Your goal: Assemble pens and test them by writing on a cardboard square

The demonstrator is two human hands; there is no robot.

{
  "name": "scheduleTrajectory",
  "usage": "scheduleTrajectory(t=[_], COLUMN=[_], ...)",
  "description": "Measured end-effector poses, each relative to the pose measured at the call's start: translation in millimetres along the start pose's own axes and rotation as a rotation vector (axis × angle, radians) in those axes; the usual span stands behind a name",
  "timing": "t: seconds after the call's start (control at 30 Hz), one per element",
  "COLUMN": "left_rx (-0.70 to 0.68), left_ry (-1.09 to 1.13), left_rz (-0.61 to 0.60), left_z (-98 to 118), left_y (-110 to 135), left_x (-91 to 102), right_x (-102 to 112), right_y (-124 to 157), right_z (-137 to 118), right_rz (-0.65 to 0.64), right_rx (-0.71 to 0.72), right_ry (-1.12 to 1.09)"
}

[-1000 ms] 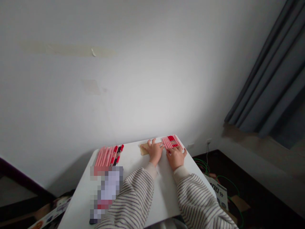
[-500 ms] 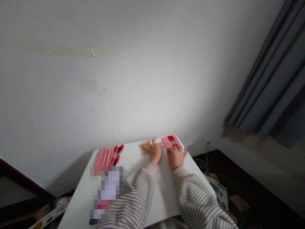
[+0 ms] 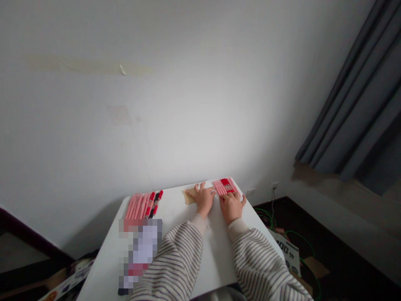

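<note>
A row of pens (image 3: 220,187), pink with several red ones among them, lies side by side at the table's far right corner. My left hand (image 3: 204,200) rests on the table just left of this row, its fingers spread and the tips reaching toward the row's left edge. At the near ends of the pens is my right hand (image 3: 231,205), its fingers bent over them and the little finger stuck out to the right. Nothing shows inside either palm. Under the fingers of the right hand, the pen ends are hidden.
A second row of pink, red and black pens (image 3: 138,205) lies on the white table (image 3: 175,213) at far left. Nearer me is a pixelated, blurred-out item (image 3: 145,246). A brown patch (image 3: 189,196) sits beside my left hand. Behind stands a wall; green cable (image 3: 266,215) and cardboard lie right.
</note>
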State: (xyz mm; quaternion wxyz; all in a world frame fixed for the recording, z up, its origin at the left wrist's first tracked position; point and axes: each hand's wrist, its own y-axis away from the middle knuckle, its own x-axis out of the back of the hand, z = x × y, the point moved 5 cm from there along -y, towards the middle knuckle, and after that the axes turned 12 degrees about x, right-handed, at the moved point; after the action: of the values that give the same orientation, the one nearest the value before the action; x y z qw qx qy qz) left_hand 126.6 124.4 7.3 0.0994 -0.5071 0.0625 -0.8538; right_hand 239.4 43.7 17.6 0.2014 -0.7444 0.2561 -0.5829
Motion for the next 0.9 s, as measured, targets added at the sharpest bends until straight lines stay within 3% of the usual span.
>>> scheduleTrajectory(t=[0.4, 0.63, 0.9], left_rx=[-0.012, 0.049, 0.104], left_ry=[0.044, 0.033, -0.088], left_rz=[0.058, 0.115, 0.163], left_z=[-3, -29, -60], left_y=[7, 14, 29], left_x=[13.6, 31.1, 62.9], right_x=[2, -2, -3], right_y=[0, -2, -14], right_z=[0, -6, -41], right_rz=[-0.012, -0.029, -0.092], right_rx=[-0.014, 0.002, 0.160], right_ry=[-0.020, -0.010, -0.070])
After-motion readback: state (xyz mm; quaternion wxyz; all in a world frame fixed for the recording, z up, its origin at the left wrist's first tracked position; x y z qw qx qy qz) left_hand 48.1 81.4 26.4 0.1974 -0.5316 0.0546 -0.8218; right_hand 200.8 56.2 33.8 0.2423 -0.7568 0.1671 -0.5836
